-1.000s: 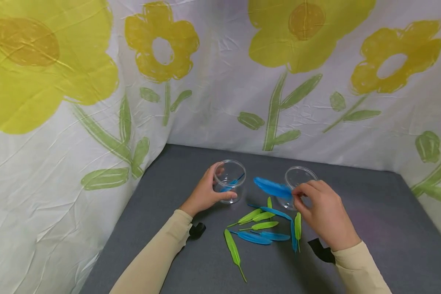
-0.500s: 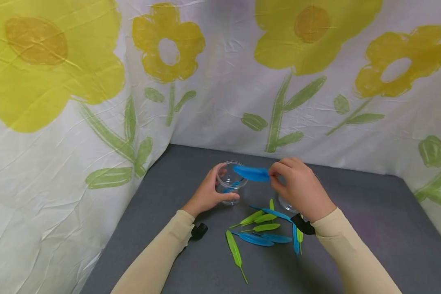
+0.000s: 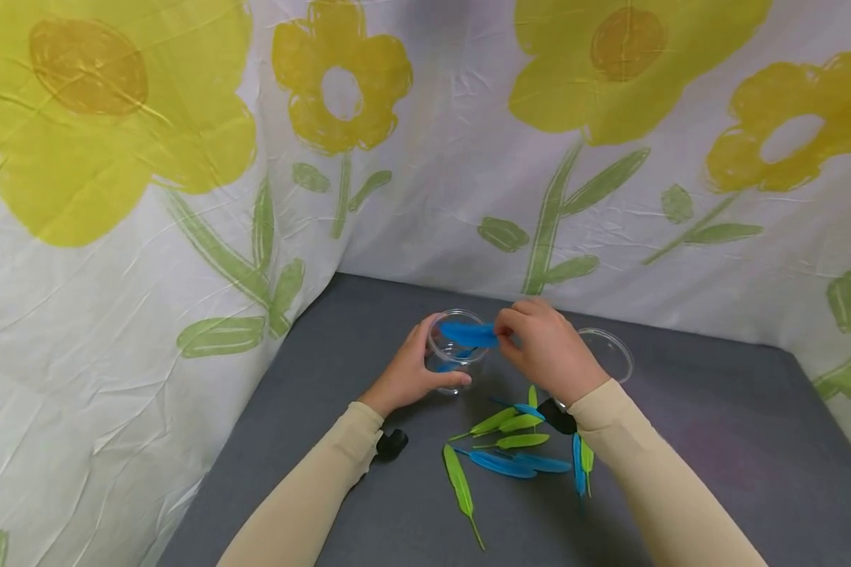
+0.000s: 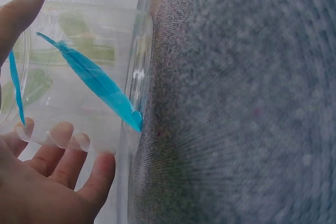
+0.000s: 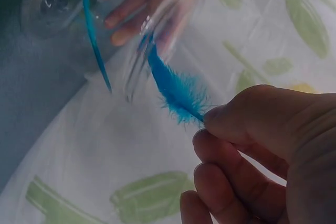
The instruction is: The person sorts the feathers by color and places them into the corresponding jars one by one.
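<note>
Flowered cloth backs the table, where the left hand grips a cup and the right hand pinches a blue feather.

Head view looks down — wrist close-ups share the cup.

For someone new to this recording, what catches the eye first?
Probably the big yellow flowers printed on the white cloth filling the top of the head view. Next, the bright blue feather that the right hand pinches at the mouth of a clear cup, which the left hand holds with another blue feather inside. Green feathers and blue feathers lie loose on the gray table, lower in that view.
</note>
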{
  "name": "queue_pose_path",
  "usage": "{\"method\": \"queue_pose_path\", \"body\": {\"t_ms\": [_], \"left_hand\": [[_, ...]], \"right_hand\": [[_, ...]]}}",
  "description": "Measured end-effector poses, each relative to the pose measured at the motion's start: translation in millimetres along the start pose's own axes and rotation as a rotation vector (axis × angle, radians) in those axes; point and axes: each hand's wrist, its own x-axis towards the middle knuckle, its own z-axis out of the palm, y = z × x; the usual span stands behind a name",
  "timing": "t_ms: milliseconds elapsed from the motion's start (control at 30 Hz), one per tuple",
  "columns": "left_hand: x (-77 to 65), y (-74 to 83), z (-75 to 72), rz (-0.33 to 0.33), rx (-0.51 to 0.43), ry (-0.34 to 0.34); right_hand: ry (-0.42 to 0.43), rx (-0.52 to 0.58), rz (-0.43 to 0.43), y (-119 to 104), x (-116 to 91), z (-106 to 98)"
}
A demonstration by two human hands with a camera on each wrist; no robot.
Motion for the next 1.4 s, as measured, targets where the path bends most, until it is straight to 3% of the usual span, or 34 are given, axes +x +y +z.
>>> {"method": "queue_pose_path", "body": {"t_ms": [267, 733, 1400], "left_hand": [[2.0, 3.9, 4.9, 0.003, -0.005, -0.002], [3.7, 4.8, -3.1, 0.020, 0.003, 0.009], [1.6, 5.5, 1.1, 0.010, 0.031, 0.015]], "right_hand": [[-0.032, -0.019, -0.001, -4.9, 2.5, 15.8], [-0.007, 0.038, 0.073, 4.3, -21.4, 23.6], [-0.240, -0.016, 0.168, 24.0, -55.4, 71.0]]}}
